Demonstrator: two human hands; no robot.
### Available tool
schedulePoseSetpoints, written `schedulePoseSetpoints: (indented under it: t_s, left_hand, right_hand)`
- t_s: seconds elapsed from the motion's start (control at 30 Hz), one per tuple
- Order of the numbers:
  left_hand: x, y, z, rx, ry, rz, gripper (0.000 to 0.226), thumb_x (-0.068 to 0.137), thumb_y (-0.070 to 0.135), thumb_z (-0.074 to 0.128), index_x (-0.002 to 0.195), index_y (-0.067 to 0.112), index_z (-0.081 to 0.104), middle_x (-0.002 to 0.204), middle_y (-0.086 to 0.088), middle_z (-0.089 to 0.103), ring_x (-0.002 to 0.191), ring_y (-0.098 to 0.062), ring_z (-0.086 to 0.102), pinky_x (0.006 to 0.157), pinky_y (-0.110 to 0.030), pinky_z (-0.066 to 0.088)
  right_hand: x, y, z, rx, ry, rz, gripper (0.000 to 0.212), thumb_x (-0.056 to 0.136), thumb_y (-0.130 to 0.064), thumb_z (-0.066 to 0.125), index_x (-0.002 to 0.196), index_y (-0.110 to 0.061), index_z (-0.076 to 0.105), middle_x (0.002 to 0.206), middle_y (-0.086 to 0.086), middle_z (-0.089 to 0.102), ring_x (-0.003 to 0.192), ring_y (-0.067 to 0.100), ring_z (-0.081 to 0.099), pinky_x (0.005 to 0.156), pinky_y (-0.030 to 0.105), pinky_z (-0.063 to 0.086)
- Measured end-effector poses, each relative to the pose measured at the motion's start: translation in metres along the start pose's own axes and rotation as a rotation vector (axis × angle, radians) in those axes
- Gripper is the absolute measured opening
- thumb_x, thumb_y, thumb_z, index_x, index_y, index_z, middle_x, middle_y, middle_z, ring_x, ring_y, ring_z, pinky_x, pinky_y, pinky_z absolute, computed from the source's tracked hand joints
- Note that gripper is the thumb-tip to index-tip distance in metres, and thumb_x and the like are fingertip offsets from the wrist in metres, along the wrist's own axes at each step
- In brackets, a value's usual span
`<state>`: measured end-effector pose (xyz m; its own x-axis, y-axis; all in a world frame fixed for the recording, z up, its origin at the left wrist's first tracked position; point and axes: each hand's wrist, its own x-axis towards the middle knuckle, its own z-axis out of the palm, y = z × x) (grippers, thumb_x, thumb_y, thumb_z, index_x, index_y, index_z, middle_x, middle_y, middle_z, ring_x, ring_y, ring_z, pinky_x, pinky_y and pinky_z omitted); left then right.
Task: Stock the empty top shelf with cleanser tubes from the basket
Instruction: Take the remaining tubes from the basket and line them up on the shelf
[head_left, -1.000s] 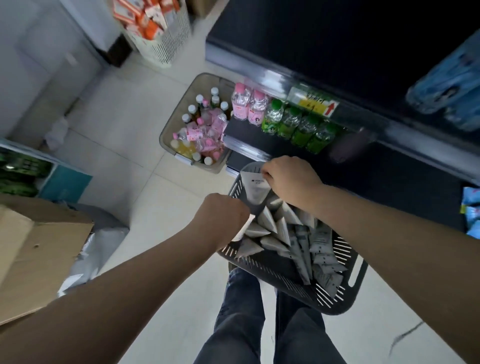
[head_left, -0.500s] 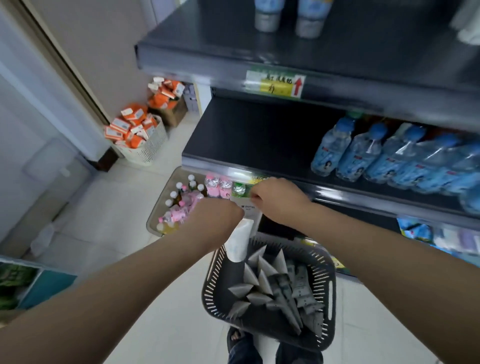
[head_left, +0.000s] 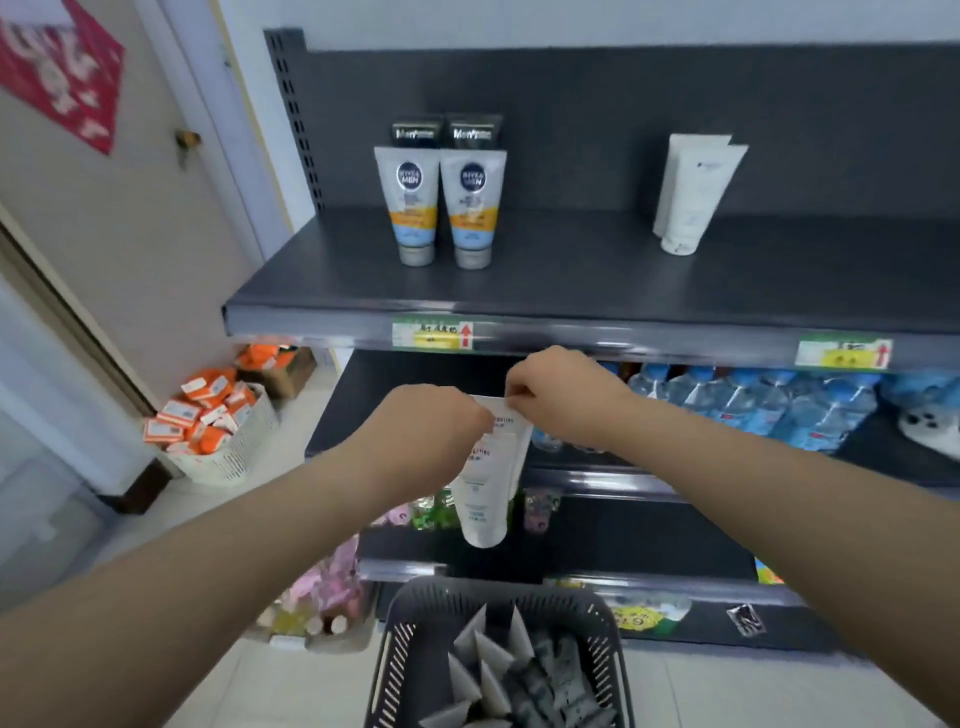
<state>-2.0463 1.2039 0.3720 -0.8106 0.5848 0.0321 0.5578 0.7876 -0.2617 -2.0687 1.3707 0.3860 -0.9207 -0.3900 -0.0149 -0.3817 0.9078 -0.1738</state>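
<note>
White cleanser tubes (head_left: 488, 478) hang cap-down in front of the shelves, held by their flat top edge. My left hand (head_left: 431, 431) grips that edge on the left and my right hand (head_left: 561, 395) pinches it on the right. At least two tubes overlap. They hang just below the front lip of the dark top shelf (head_left: 597, 291). On that shelf stand two Nivea Men tubes (head_left: 441, 197) at left and a white tube (head_left: 691, 192) at right. The dark basket (head_left: 395, 639) with several more tubes sits at the bottom centre.
Blue-capped water bottles (head_left: 753, 405) fill the second shelf at right. Green and pink bottles stand on lower shelves. A white basket of orange boxes (head_left: 213, 421) sits on the floor at left, beside a door. A crate of pink bottles (head_left: 327, 592) lies left of the dark basket.
Both hands lifted the tubes out of the basket and raised them to just under the top shelf. The view tilted up, bringing the top shelf into sight.
</note>
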Motion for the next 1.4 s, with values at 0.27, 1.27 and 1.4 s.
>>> schedulePoseSetpoints:
  t_s: [0.27, 1.27, 1.4]
  left_hand:
    - [0.051, 0.015, -0.068, -0.004, 0.082, 0.106, 0.02, 0.095, 0.015, 0.043, 0.104, 0.023, 0.058, 0.096, 0.002, 0.063, 0.086, -0.023, 0.062, 0.069, -0.037, 0.052]
    - [0.285, 0.076, -0.193, 0.065, 0.277, 0.106, 0.021, 0.092, 0.013, 0.043, 0.104, 0.018, 0.06, 0.092, -0.001, 0.064, 0.073, -0.021, 0.061, 0.057, -0.031, 0.047]
    - [0.306, 0.08, -0.183, 0.054, 0.256, 0.069, 0.022, 0.093, 0.013, 0.042, 0.107, 0.018, 0.059, 0.095, -0.003, 0.063, 0.075, -0.022, 0.06, 0.057, -0.031, 0.044]
  right_hand:
    - [-0.023, 0.036, -0.074, -0.015, 0.124, 0.053, 0.02, 0.092, -0.021, 0.05, 0.093, -0.014, 0.069, 0.095, 0.003, 0.067, 0.087, 0.024, 0.062, 0.07, 0.03, 0.047]
    - [0.019, 0.254, -0.217, 0.16, 0.344, 0.193, 0.015, 0.085, -0.012, 0.058, 0.081, -0.007, 0.072, 0.079, 0.005, 0.072, 0.07, 0.021, 0.071, 0.077, 0.038, 0.058]
    - [0.034, 0.273, -0.211, 0.191, 0.322, 0.187, 0.015, 0.085, -0.011, 0.058, 0.083, -0.008, 0.073, 0.082, 0.005, 0.072, 0.071, 0.02, 0.071, 0.079, 0.038, 0.058]
